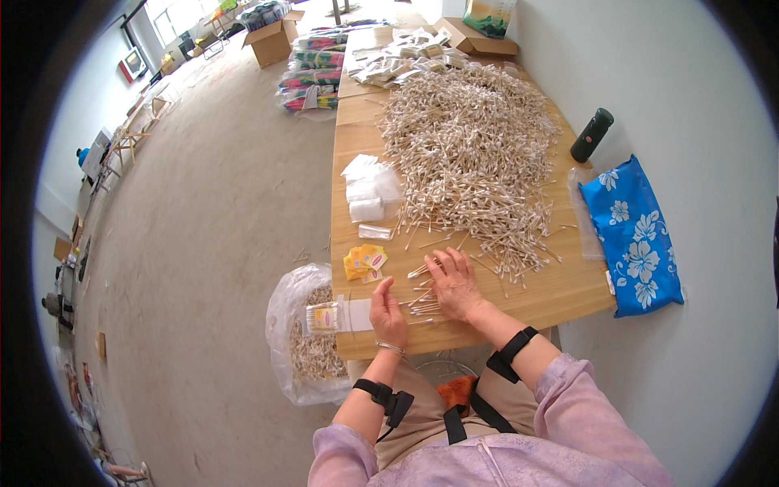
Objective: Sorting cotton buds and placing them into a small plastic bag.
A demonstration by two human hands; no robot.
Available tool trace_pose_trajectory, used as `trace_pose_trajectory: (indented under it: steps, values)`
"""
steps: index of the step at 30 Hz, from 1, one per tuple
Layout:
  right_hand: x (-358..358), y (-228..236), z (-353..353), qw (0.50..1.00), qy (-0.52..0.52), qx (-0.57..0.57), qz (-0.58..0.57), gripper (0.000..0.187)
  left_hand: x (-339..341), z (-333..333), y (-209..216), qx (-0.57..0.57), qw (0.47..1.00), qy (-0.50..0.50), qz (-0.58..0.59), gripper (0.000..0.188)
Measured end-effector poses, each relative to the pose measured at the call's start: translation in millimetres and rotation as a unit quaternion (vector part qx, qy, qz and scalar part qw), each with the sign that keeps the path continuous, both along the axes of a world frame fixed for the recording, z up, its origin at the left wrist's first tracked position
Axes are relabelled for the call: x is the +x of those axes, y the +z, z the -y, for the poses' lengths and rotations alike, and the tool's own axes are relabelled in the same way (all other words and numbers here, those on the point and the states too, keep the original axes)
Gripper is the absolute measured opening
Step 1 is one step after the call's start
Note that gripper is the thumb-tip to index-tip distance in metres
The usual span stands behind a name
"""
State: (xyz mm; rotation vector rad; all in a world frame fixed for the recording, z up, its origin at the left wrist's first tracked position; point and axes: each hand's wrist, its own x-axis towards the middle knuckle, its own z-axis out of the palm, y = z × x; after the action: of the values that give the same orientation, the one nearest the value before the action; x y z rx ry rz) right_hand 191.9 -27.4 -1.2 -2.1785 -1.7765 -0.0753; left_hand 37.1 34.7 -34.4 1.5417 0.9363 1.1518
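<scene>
Head view showed a person seated at the near end of a wooden table (535, 310), both hands over its near part. The right hand (456, 286) was laid palm down, its fingers bent onto a few loose cotton swabs (425, 308) on the wood; whether it pinched any could not be told. Just to its left, the left hand (389, 313) stood on edge with fingers half curled, and whether it gripped anything could not be told either. Left of that hand, a pale strip (355, 315) ran to a clear packet of swabs (322, 317) at the table's left edge, above an open plastic bag (281, 304) with more swabs inside. Yellow cards (364, 261) lay just beyond the left hand, and small clear bags (370, 193) lay farther off on the left. A large heap of swabs (475, 150) covered much of the table's middle, with many white packets (406, 57) at its far end. To the right were a dark bottle (591, 135) and, nearer, a blue flowered pouch (637, 247).
</scene>
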Motion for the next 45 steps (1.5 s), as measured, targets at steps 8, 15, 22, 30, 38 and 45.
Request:
trace_pose_trajectory:
  steps: [8, 15, 22, 30, 38, 45]
  values:
    - [-6.4, 8.4, 20.6, 0.997, 0.022, 0.020, -0.072, 0.029, -1.5, 1.0, 4.4, -0.012, 1.000, -0.006, 0.000, 0.028]
    - [-28.5, 2.0, 25.6, 1.000, -0.016, 0.000, -0.024, 0.053, -1.1, 0.9, 6.2, -0.035, 0.999, -0.022, 0.021, 0.029]
    - [-35.2, 1.4, 25.4, 0.989, 0.045, -0.139, -0.020, 0.087, -0.4, 2.1, 1.5, -0.027, 0.999, -0.002, 0.026, 0.028]
    - [-37.1, 3.2, 28.4, 0.982, 0.073, -0.172, 0.016, 0.096, 0.6, 3.0, 4.3, -0.025, 0.998, -0.009, 0.051, 0.029]
    - [-28.3, 1.4, 10.3, 0.990, 0.050, -0.128, -0.035, 0.083, -3.8, 0.6, 1.9, -0.024, 0.999, -0.014, 0.026, 0.029]
    - [38.2, 0.7, -36.9, 0.998, -0.014, 0.058, 0.000, 0.037, -1.3, 1.3, 8.8, -0.027, 0.999, -0.014, 0.021, 0.028]
